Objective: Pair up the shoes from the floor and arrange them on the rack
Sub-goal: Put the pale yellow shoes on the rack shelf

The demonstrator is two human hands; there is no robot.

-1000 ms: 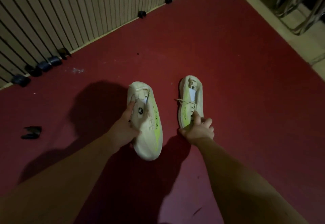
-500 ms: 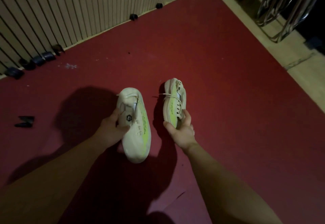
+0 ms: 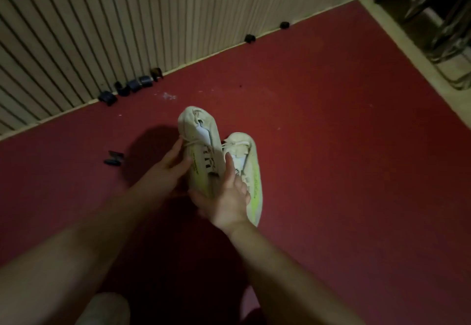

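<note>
Right hand: grips the right shoe, thumb between the pair.
Left hand: seemingly clasps the left shoe from its side.
Position: both touch side by side above the red floor.

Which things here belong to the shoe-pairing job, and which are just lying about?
Job in hand:
left shoe and right shoe, white and lime, held side by side
left hand
right hand

Lying about:
dark objects along the wall, too small to identify
dark piece on the red floor
metal frame
</note>
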